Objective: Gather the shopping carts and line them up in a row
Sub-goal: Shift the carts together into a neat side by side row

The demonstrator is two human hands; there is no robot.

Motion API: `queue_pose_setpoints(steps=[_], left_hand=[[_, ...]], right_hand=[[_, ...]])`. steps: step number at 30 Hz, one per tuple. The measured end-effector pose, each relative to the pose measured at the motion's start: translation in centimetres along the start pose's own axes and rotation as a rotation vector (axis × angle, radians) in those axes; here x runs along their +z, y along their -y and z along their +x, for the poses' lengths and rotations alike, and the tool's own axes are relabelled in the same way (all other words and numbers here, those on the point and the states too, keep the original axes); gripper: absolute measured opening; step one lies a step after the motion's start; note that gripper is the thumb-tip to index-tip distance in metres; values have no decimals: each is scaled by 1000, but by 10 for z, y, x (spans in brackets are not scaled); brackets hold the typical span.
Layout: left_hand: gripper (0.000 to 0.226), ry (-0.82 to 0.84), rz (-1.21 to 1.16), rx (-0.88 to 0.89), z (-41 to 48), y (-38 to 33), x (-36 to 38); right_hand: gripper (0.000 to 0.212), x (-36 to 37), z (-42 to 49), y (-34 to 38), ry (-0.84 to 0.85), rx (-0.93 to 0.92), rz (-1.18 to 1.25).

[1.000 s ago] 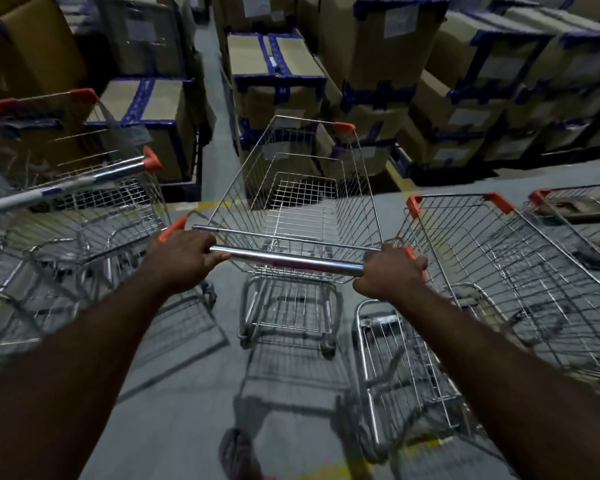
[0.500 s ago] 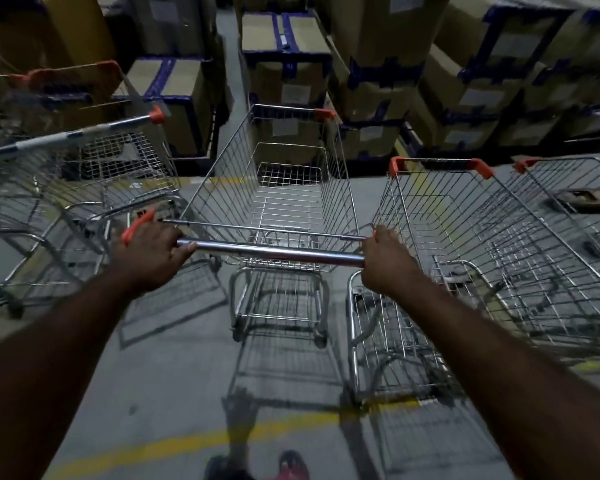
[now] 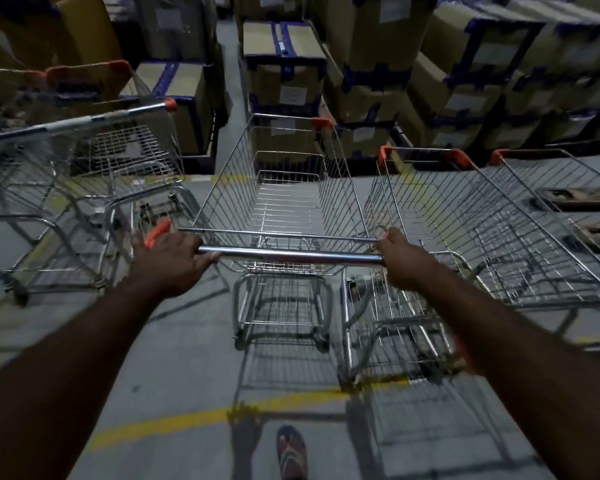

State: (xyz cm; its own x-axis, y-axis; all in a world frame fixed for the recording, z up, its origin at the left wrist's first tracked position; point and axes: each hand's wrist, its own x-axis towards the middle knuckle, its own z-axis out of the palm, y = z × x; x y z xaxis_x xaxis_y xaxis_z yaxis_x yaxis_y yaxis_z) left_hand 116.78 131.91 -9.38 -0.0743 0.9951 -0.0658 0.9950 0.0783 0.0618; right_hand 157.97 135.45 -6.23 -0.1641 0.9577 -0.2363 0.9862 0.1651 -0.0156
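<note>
An empty wire shopping cart [image 3: 284, 199] with orange corner caps stands in front of me. Both hands grip its chrome handle bar [image 3: 291, 255]: my left hand [image 3: 170, 259] at the left end by the orange cap, my right hand [image 3: 400, 259] at the right end. Close on its right a second cart [image 3: 465, 223] stands parallel, and a third cart [image 3: 568, 188] with flat cardboard in it stands beyond that. To the left a fourth cart [image 3: 84, 161] sits turned at an angle, apart from the row.
Stacked cardboard boxes [image 3: 378, 64] with blue tape wall off the far side, split by a narrow aisle [image 3: 229, 81]. A yellow line [image 3: 187, 419] crosses the grey floor near my sandalled foot [image 3: 291, 452].
The held cart has rolled forward, drawing nearly level with the cart on its right. The view has tilted down, showing the yellow floor line and my foot.
</note>
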Motion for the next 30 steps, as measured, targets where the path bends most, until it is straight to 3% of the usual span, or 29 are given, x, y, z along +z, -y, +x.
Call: queue_pose_setpoints(steps=[5, 13, 19, 23, 30], left_hand=[[41, -9, -34, 4, -33, -1, 3], [61, 30, 47, -8, -86, -14, 2], [86, 15, 41, -22, -109, -13, 9], [66, 24, 52, -41, -133, -34, 4], [92, -29, 78, -75, -158, -36, 16]], right_hand=[[52, 15, -37, -3, -24, -26, -52], [40, 29, -75, -23, -41, -117, -120], [50, 30, -89, -34, -4, -175, -154], [51, 29, -100, -56, 32, -254, -174], [61, 34, -114, -66, 51, -248, -151]])
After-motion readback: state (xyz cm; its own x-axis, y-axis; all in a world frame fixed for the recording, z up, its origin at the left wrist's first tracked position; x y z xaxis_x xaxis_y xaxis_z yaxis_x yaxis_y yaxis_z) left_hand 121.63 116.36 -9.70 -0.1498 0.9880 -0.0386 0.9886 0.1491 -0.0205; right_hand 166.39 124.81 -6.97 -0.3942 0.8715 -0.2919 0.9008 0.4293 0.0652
